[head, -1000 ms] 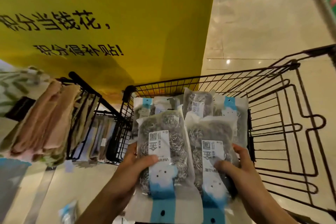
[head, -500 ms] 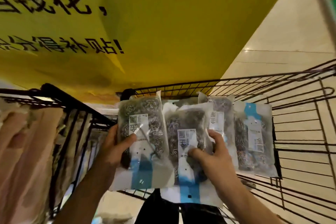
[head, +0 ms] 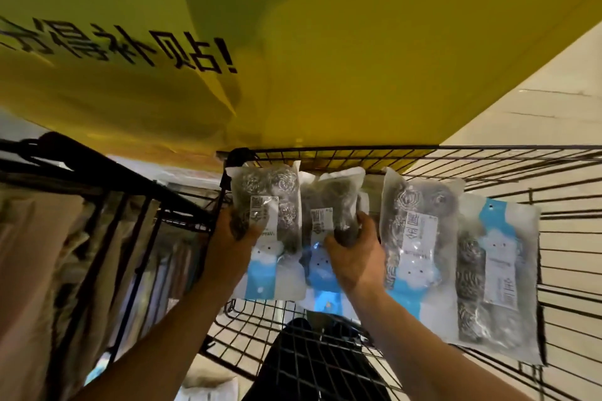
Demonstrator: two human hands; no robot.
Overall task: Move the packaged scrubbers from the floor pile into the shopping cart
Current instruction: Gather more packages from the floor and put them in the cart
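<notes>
Two packs of steel scrubbers are held over the shopping cart [head: 488,153], one in each hand. The left hand [head: 233,242] is wrapped around the lower part of the left pack [head: 268,231], thumb across its front. The right hand [head: 355,257] is clamped on the middle pack [head: 329,225] in the same way, with the thumb pressed near the label. Both packs are kept upright and close to the cart's far left corner, just below its far rim.

Compared with a second ago, the packs have been carried forward and down: they were then held as a fanned bundle above the near edge, and now they are seen inside the wire walls. Two further packs [head: 413,238] [head: 495,273] are now lying apart from the hands, towards the cart's right side, overlapping one another; they appear to have been let go, though whether they rest fully on the cart floor cannot be told.

So part of the load is judged to be delivered already, and the two held packs remain to be lowered and released. The floor pile itself is not shown, apart from a pale packet [head: 208,389] glimpsed low beside the cart, so how much is left cannot be said.

A yellow sign [head: 325,42] with black lettering is seen behind the cart, and a black rack [head: 107,172] of hanging goods stands to its left.
</notes>
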